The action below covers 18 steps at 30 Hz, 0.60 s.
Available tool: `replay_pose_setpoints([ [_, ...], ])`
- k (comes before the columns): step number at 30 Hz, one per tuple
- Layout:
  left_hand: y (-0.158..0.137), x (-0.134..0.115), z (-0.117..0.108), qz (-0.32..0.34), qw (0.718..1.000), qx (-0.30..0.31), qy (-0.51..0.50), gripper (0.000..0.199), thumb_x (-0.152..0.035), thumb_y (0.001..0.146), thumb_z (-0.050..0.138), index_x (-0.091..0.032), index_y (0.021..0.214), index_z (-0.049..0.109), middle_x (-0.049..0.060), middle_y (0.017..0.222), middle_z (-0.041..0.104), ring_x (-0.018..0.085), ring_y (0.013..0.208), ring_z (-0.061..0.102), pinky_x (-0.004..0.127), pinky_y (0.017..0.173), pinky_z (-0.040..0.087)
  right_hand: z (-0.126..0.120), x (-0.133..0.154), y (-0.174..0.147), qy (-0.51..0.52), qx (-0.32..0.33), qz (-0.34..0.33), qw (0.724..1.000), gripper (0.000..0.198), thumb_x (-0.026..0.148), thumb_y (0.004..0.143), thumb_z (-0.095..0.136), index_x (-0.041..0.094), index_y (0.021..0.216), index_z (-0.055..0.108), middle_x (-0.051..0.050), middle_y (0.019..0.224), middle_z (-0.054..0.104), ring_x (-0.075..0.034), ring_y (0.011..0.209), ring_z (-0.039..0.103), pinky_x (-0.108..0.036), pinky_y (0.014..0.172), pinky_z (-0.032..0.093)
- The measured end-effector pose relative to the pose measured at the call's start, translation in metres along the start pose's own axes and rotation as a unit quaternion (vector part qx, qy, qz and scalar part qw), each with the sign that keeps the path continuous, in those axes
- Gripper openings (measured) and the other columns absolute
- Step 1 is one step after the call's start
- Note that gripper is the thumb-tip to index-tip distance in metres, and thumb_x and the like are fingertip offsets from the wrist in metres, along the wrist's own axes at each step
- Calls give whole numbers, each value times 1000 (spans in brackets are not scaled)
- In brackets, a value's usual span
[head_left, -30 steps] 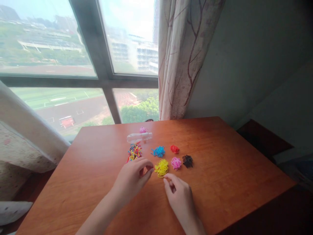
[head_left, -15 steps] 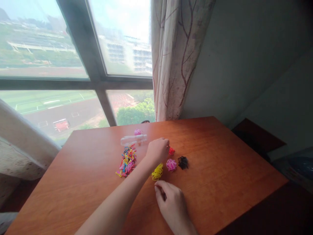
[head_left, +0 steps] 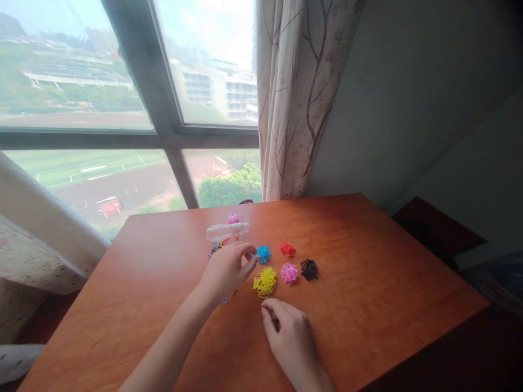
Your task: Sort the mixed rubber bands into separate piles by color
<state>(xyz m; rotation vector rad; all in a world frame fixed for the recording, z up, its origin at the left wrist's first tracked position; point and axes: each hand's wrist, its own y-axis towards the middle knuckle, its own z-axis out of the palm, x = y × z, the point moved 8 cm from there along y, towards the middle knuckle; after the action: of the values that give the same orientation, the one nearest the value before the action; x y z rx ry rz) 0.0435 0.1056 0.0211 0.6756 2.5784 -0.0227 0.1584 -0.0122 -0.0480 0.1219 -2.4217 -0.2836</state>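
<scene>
My left hand (head_left: 229, 267) is over the mixed-colour rubber bands (head_left: 220, 245), covering most of that heap. Its thumb and curved fingers are apart, with nothing visible between them. Just right of its fingertips sits a pile of blue rubber bands (head_left: 263, 254). A yellow pile (head_left: 265, 281) lies nearer to me. My right hand (head_left: 292, 335) rests on the table in front of the yellow pile, thumb and forefinger pressed together; whatever may be in the pinch is hidden. Further right are red (head_left: 287, 250), pink (head_left: 290, 274) and black (head_left: 309, 269) piles.
A clear plastic bottle-shaped container (head_left: 226, 231) lies on its side behind the heap, with a pink-purple object (head_left: 234, 219) just beyond it. The wooden table (head_left: 368, 272) stands against a window, with a curtain (head_left: 286, 109) beside it.
My left hand has moved left from beside the red pile to over the mixed heap, and its fingers have parted. The blue pile is now uncovered. My right hand stays put.
</scene>
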Motion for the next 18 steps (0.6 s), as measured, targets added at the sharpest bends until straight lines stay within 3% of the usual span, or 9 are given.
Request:
replay_pose_setpoints([
  [4,-39,34,-19,-57,997,-37,-39,26,-35,90,48,-21,89,70,2,78,72,15,63,60,23,58,40,7,11,1,-29,36,-9,999,17,13,89,53,23,86,66,1,73,68,-16,67,64,-25,62,34],
  [9,-79,65,-12,-98,993,-43,-51,29,-40,90,48,-22,89,70,-1,73,71,13,56,56,22,55,38,21,28,8,-48,73,-3,996,15,12,86,60,26,90,64,4,76,69,-15,68,64,-25,59,31],
  [13,-100,76,0,-123,987,-71,-80,28,-40,89,49,-22,90,71,-2,70,70,13,56,57,22,56,42,33,42,17,-80,109,1,991,11,17,87,61,26,93,63,3,78,70,-17,71,66,-25,59,32],
  [18,-105,75,7,-129,985,-72,-90,26,-37,88,49,-22,90,70,0,78,74,14,62,62,22,61,46,45,56,26,-103,127,2,987,14,20,89,61,25,102,63,-1,86,72,-21,77,68,-26,62,37],
])
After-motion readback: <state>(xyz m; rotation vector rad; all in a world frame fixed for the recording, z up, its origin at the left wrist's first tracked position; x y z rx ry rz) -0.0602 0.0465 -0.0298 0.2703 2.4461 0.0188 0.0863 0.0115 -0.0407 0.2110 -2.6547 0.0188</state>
